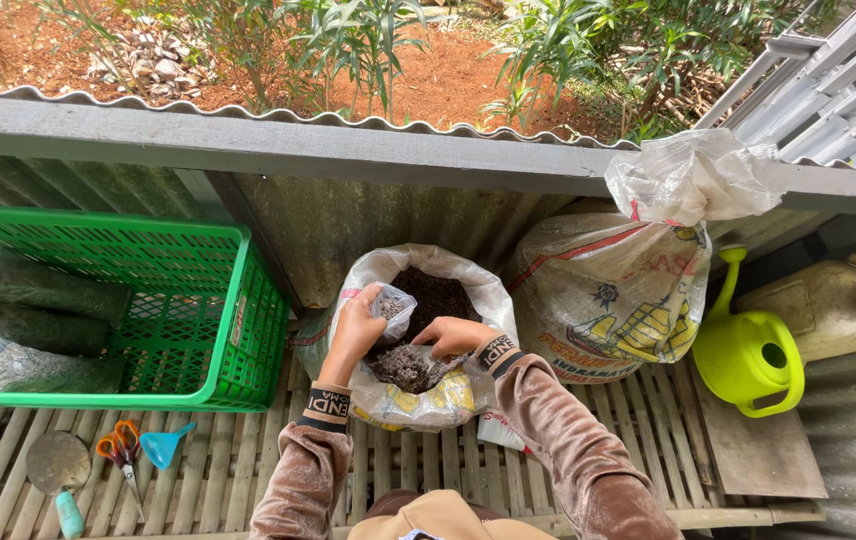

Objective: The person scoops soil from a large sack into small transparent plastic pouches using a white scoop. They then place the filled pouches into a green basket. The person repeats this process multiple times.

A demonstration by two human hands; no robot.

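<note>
Here, at the far left, a green plastic crate (198, 330) sits on the slatted bamboo floor (428, 470), holding several clear bags packed with dark soil (43, 290) along its left side; the right half of the crate is bare mesh. In front of it lie a trowel with a pale blue handle (60, 470), orange-handled scissors (123, 448) and a small blue funnel (163, 445), close together.

In the middle an open white sack (418, 400) of dark soil (438, 295) stands against the corrugated wall. The left hand (353, 335) grips a small clear plastic bag (395, 308), partly filled with soil, at the sack's mouth. The right hand (453, 335) is cupped, palm down, in the soil inside the sack; whether it holds anything I cannot tell.

Just beside it on the right leans a second, fuller sack (608, 300) with a knotted plastic top. Further right stand a lime-green watering can (748, 355) and a cream jerrycan (828, 305), touching or nearly so. A flat board (758, 450) lies before them. Open floor remains between the tools and the person's sleeves
</note>
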